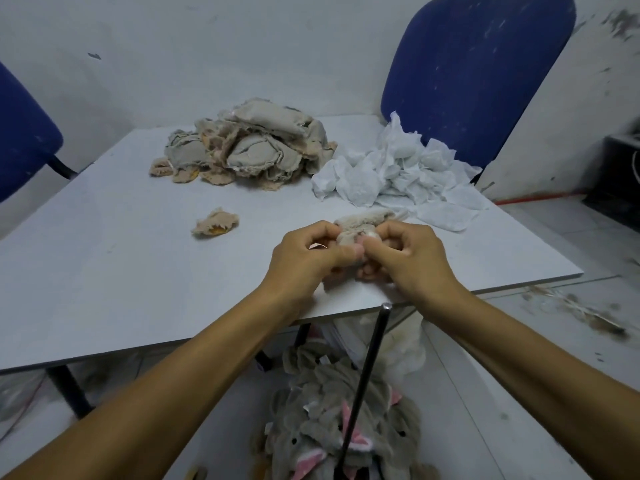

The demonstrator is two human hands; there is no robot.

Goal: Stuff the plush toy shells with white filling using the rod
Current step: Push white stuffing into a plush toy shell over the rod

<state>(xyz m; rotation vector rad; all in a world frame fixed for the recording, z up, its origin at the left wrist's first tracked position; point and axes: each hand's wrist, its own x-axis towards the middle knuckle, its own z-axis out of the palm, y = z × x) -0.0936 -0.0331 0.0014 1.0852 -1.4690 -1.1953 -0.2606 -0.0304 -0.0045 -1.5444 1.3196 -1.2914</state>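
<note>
Both hands, left and right, pinch beige plush shell mid-frame above tabletop; rod leans below, untouched.

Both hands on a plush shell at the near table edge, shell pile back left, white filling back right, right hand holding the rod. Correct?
Not quite. The head view shows the rod in neither hand: it leans against the table's near edge. The left hand and right hand both pinch the plush shell. Shell pile back left and white filling back right are correct.
</note>
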